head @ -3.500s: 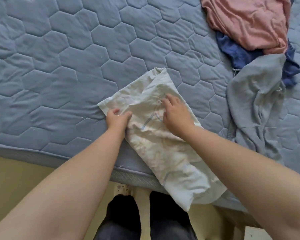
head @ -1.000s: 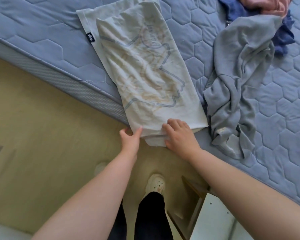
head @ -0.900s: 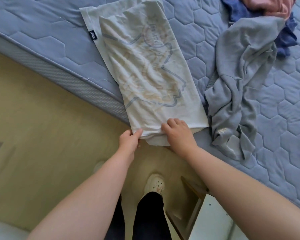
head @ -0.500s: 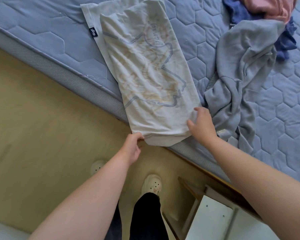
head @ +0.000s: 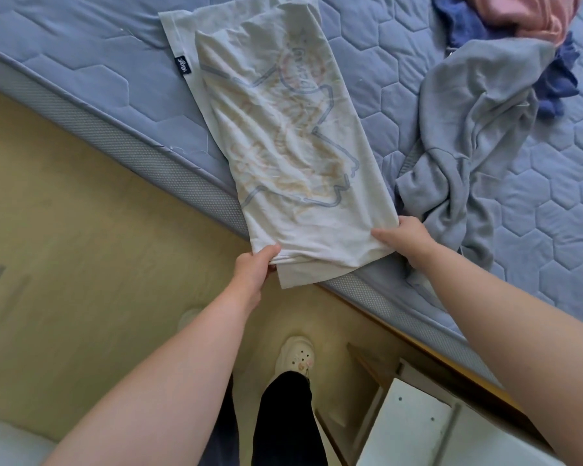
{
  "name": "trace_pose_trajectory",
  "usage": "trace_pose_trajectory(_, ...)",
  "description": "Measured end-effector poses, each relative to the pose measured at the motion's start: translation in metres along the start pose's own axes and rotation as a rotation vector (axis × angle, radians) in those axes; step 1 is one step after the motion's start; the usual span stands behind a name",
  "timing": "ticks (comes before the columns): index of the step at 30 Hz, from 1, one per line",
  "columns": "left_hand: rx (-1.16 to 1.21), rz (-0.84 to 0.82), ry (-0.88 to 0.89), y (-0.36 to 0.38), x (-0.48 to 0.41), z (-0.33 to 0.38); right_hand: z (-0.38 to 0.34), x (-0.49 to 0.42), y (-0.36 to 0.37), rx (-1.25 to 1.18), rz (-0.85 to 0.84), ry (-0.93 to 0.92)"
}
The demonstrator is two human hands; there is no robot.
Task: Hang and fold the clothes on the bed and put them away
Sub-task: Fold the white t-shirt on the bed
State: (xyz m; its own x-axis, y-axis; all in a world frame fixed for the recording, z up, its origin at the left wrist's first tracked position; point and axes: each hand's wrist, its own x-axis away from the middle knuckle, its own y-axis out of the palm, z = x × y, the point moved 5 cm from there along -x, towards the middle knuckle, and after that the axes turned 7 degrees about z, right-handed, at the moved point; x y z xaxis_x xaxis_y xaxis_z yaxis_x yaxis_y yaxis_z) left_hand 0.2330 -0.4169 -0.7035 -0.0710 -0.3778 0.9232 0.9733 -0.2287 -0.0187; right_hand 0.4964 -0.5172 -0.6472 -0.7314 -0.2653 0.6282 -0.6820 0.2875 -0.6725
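Two grips, left hand [head: 253,268] and right hand [head: 407,237], clamp one white shirt [head: 283,136] beside one grey hoodie [head: 478,122].

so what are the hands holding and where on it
The folded white t-shirt, at its near end: left hand pinches one corner, right hand the other.

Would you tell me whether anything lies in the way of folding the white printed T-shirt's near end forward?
Nothing visible does. The left hand and right hand grip the near corners of the white printed T-shirt, whose top is bare. The crumpled grey hoodie lies beside its right edge, not on it.
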Motion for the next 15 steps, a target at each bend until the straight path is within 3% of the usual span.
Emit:
trace_pose_trajectory(3, 0.144, -0.020, -0.045, 0.004, 0.015, 0.002, 0.006, 0.012, -0.011, -0.314, -0.015, 0.049)
trace_pose_trajectory(8, 0.025, 0.079, -0.155, -0.013, 0.035, -0.028, 0.048, 0.048, -0.001, -0.121, -0.076, 0.279)
trace_pose_trajectory(11, 0.077, 0.076, -0.196, -0.015, 0.040, -0.028, 0.040, 0.062, 0.004, -0.228, -0.037, 0.303)
trace_pose_trajectory(15, -0.030, 0.031, -0.214, -0.010, 0.047, 0.003, 0.022, 0.056, -0.004, -0.369, -0.019, 0.354)
